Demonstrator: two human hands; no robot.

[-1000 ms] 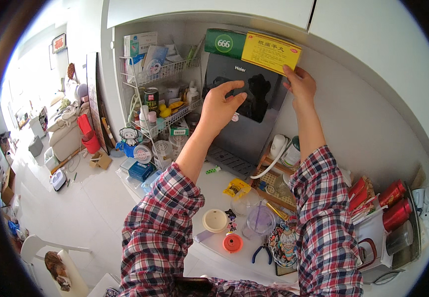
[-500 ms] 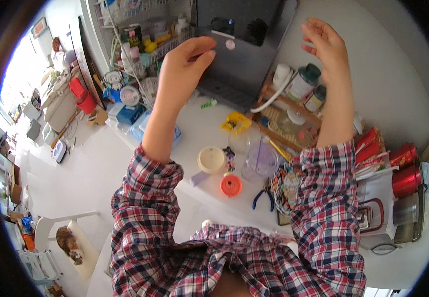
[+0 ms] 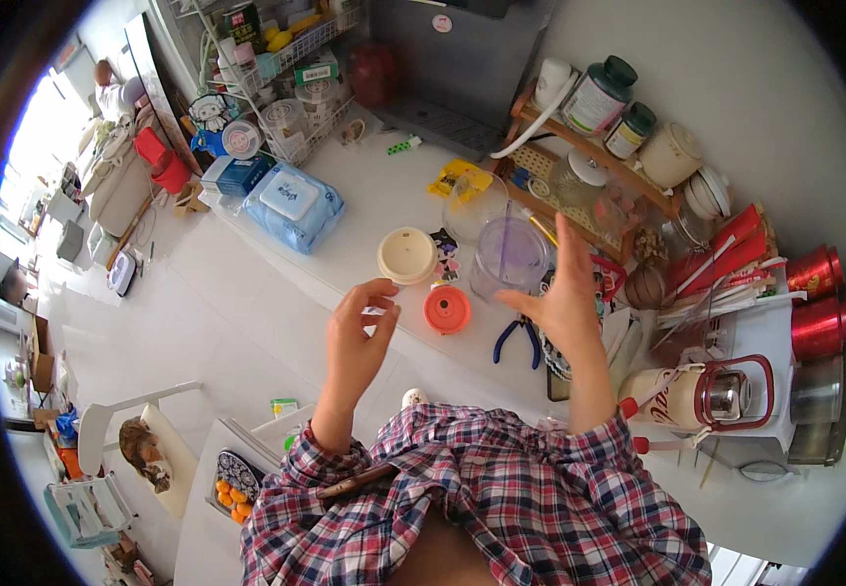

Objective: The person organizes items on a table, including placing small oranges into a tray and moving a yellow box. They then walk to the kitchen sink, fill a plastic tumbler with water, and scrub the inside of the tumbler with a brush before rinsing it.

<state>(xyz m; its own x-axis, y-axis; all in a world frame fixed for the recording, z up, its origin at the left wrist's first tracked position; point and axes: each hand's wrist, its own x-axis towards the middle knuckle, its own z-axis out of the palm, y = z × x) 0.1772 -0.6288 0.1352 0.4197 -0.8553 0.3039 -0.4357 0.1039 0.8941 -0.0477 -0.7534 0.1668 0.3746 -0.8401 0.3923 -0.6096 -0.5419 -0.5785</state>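
Note:
My left hand (image 3: 359,340) hovers at the near edge of the white table (image 3: 296,278), fingers curled but apart from the thumb, holding nothing. Close to its fingertips are a round cream lid (image 3: 407,256) and an orange-red round lid (image 3: 447,311) with a small hole. My right hand (image 3: 568,305) is empty, its thumb spread wide from the fingers. Left of it stands a clear purple-tinted cup (image 3: 513,256) with a purple straw. Pliers with blue handles (image 3: 519,340) lie below the right thumb. A clear plastic cup (image 3: 475,203) sits behind the purple one.
A blue wipes pack (image 3: 296,210) lies at the table's left, beside a wire rack (image 3: 306,137) of jars. At the right, a wooden shelf (image 3: 589,146) holds green-capped bottles, near red tins (image 3: 819,317). A yellow packet (image 3: 459,179) lies at the back. On a chair rests a cat (image 3: 145,451).
Both hands have come down from high in front of the dark panel to just above the table's near part. The view has tilted lower. My right thumb and fingers are spread wider.

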